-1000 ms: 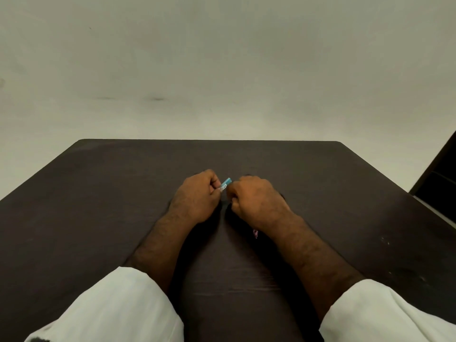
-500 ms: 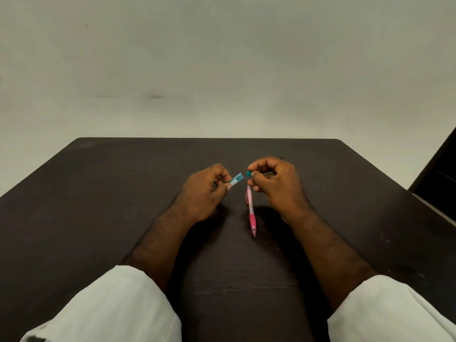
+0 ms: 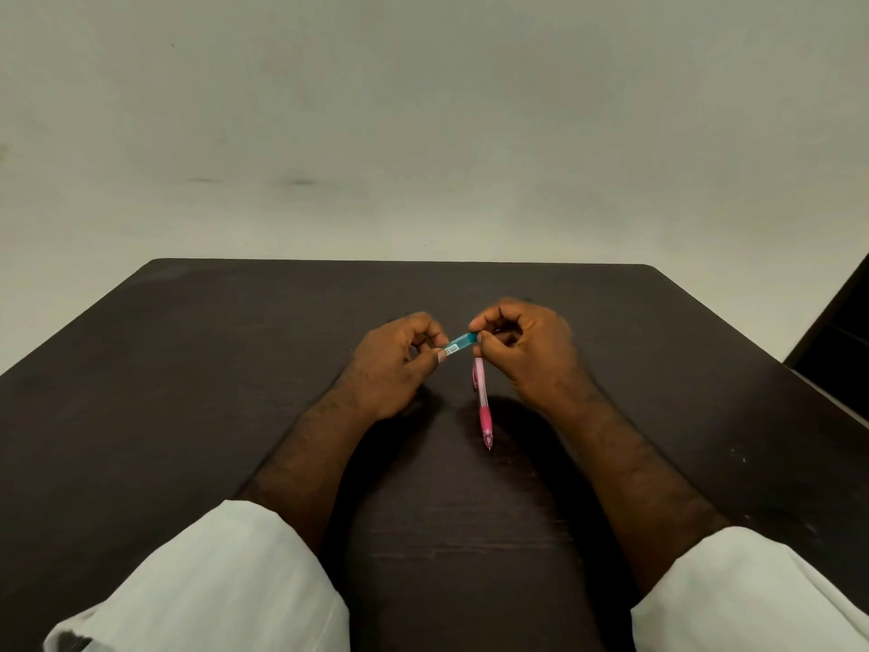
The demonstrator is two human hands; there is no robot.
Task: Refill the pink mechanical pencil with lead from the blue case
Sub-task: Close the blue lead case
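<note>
Pinching the blue case [image 3: 460,343] at either end, left hand [image 3: 392,364] and right hand [image 3: 529,350] hold it.

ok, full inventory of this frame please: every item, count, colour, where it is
lead case: 1, blue with a white label, held in the air between both hands, above the table
pencil: 1, pink, lying on the table just below the right hand, tip toward the person
table: 1, dark brown, fills the lower half of the view
wall: 1, pale grey, behind the table
dark furniture: 1, black, right edge of the view
sleeves: 2, white, bottom corners
left hand: 1, grip on the label end of the case
right hand: 1, grip on the other end of the case
</note>
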